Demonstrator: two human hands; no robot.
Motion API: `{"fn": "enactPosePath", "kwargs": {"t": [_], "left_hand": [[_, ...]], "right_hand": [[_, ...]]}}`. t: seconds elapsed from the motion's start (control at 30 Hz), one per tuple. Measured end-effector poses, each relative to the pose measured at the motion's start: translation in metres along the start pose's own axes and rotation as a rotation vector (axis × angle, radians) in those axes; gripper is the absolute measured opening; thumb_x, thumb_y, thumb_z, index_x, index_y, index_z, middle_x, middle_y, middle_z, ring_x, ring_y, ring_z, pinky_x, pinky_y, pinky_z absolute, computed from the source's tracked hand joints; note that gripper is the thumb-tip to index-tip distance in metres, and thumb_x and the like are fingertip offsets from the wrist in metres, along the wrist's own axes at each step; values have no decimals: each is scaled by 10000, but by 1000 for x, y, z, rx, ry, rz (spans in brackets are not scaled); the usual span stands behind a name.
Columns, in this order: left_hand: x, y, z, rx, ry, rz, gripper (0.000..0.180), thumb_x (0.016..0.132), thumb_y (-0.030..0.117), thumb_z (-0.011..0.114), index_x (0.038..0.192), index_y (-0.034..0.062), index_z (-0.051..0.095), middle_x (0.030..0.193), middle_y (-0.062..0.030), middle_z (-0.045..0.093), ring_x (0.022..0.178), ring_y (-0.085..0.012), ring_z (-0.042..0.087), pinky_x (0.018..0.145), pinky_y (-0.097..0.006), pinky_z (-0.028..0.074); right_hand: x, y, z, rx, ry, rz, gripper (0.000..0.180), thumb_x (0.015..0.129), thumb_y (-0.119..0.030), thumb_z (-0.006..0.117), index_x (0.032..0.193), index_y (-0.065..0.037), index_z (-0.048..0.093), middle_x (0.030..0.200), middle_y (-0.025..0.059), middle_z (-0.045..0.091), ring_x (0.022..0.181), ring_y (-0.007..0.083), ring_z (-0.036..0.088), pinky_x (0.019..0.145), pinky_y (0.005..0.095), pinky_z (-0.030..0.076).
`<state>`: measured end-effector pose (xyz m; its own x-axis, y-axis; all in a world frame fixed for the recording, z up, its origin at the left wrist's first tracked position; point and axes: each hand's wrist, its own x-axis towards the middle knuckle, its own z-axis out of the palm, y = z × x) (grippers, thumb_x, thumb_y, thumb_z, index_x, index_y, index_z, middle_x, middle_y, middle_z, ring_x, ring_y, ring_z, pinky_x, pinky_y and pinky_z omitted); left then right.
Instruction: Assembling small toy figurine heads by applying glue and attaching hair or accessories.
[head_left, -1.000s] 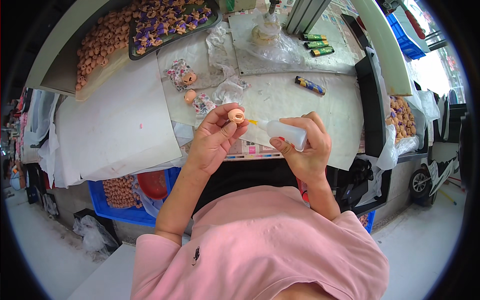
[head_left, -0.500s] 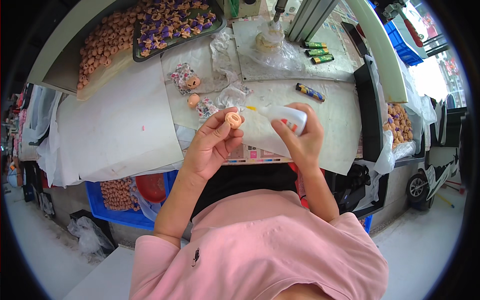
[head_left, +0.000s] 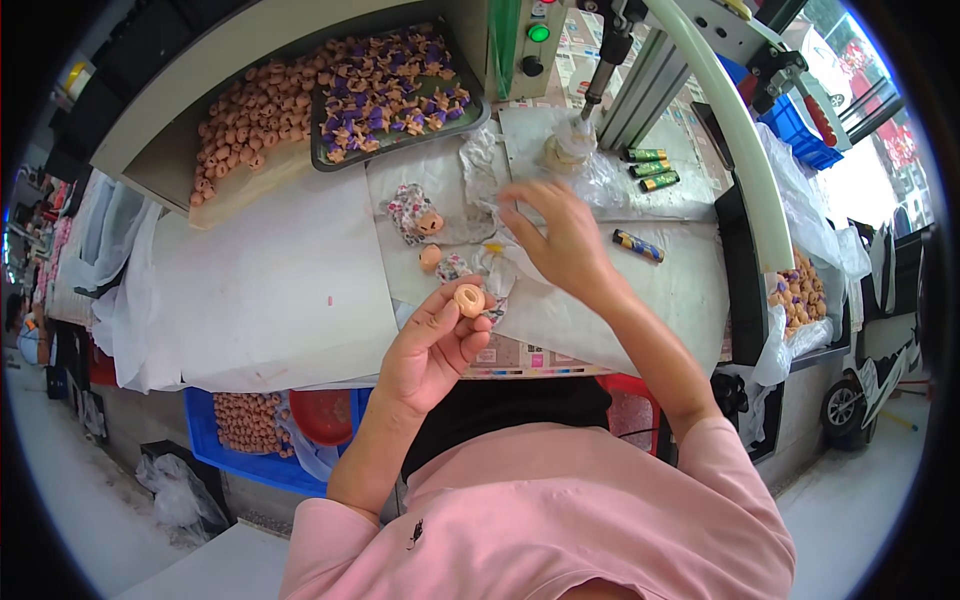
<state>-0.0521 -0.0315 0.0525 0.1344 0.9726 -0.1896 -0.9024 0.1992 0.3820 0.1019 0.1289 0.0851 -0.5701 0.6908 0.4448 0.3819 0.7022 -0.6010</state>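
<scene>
My left hand [head_left: 432,345] pinches a small peach hollow doll head [head_left: 469,300], its round opening facing up. Above the white-covered table my right hand [head_left: 560,235] reaches inward, fingers stretched and thumb apart, with nothing visible in it. A yellow nozzle [head_left: 493,248] and part of a white squeeze bottle show below that hand; the rest of the bottle is hard to make out. Beyond my left hand lie a loose peach head [head_left: 430,258] and a floral cloth piece [head_left: 454,267]. Farther back, a floral doll body [head_left: 408,212] has a peach head [head_left: 429,222] against it.
A dark tray [head_left: 478,118] of purple and peach figures stands beside piled peach heads [head_left: 235,140] at the back left. A press [head_left: 640,85] rises at the back, near several green tubes [head_left: 648,170] and a blue tube [head_left: 638,246]. A black bin [head_left: 740,240] stands right.
My right hand has moved farther in and no longer grips the white bottle. The left hand still holds the doll head. The view has tilted farther up the table.
</scene>
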Motion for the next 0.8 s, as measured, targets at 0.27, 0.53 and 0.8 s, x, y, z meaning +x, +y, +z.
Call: {"fn": "enactPosePath", "kwargs": {"t": [0.27, 0.53, 0.8], "left_hand": [[-14, 8, 8, -31, -37, -30, 422, 950, 138, 537, 1339, 16, 433, 1159, -144, 589, 945, -184, 635, 817, -286, 562], [-39, 6, 2, -95, 17, 2, 413, 952, 125, 527, 1337, 9, 431, 1169, -158, 576, 948, -191, 630, 821, -292, 556], [-19, 11, 1, -29, 3, 42, 393, 950, 126, 540, 1316, 13, 457, 1145, -136, 592, 932, -174, 641, 821, -280, 562]], "right_hand": [[159, 46, 99, -175, 102, -327, 117, 800, -95, 637, 908, -63, 666, 919, 99, 663, 916, 329, 586, 812, 426, 459], [171, 41, 113, -370, -243, 12, 165, 742, -90, 678, 903, -126, 693, 850, 110, 663, 873, 307, 624, 756, 417, 501], [124, 32, 78, 99, 182, -143, 113, 813, -66, 634, 918, -77, 675, 860, 113, 599, 783, 287, 624, 695, 370, 519]]}}
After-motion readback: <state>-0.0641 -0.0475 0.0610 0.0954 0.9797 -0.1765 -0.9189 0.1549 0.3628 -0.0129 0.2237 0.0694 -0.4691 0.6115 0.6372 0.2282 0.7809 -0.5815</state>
